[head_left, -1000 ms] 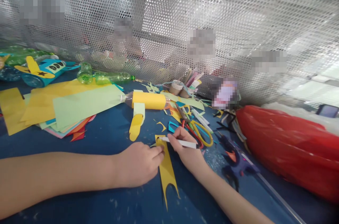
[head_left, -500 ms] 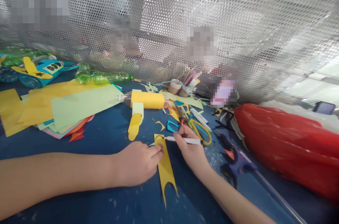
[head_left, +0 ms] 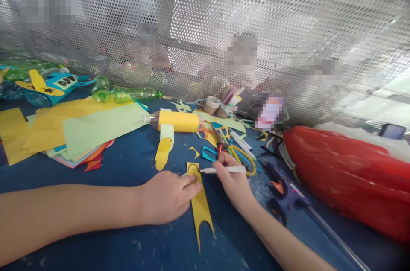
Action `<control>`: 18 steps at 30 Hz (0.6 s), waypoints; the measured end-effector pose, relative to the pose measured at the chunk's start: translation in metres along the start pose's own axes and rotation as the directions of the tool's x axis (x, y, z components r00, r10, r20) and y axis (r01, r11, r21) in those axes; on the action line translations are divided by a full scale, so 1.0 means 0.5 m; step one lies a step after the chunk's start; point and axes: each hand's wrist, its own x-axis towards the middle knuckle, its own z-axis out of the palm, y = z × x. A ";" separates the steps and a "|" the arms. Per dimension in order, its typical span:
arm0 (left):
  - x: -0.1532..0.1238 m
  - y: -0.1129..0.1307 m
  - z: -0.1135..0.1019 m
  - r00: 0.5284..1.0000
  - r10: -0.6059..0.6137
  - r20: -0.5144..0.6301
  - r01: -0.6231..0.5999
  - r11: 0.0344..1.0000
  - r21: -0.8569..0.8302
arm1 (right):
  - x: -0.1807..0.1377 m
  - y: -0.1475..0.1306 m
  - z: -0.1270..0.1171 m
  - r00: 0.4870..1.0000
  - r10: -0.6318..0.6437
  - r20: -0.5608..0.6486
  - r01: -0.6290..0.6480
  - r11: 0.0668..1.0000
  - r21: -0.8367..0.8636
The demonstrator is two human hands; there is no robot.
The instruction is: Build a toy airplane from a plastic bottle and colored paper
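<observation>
I see the yellow paper strip (head_left: 202,207) on the desk (head_left: 128,252) under the left hand (head_left: 169,197) — fingers bunched, thumb hidden, grip I can't tell; the right hand's (head_left: 235,187) fingers pinch a white marker (head_left: 235,169). Near end already notched — far end's inked arc (head_left: 193,165) uncut.

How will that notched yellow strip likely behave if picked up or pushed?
The yellow strip looks like thin paper, so it is probably light and bendable. Its pointed tips are narrow, so they may crease. Lying flat beneath the left hand, it would likely slide rather than roll if pushed.
</observation>
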 end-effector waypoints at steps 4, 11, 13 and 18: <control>-0.002 0.000 0.000 1.000 -0.020 0.007 0.020 1.000 -0.006 | 0.000 -0.002 0.003 0.993 0.106 -0.051 -0.090 0.965 0.248; 0.003 -0.013 -0.010 0.964 -0.251 -0.084 0.197 0.892 -0.408 | -0.002 -0.014 0.005 0.991 0.054 -0.121 -0.018 0.958 0.285; 0.006 -0.020 -0.018 0.921 -0.388 -0.047 0.306 0.791 -0.530 | -0.006 -0.019 0.002 0.994 0.017 -0.109 0.020 0.944 0.328; 0.009 -0.030 -0.024 0.852 -0.523 0.013 0.411 0.655 -0.634 | -0.025 -0.031 0.002 0.998 -0.058 0.019 0.044 0.903 0.427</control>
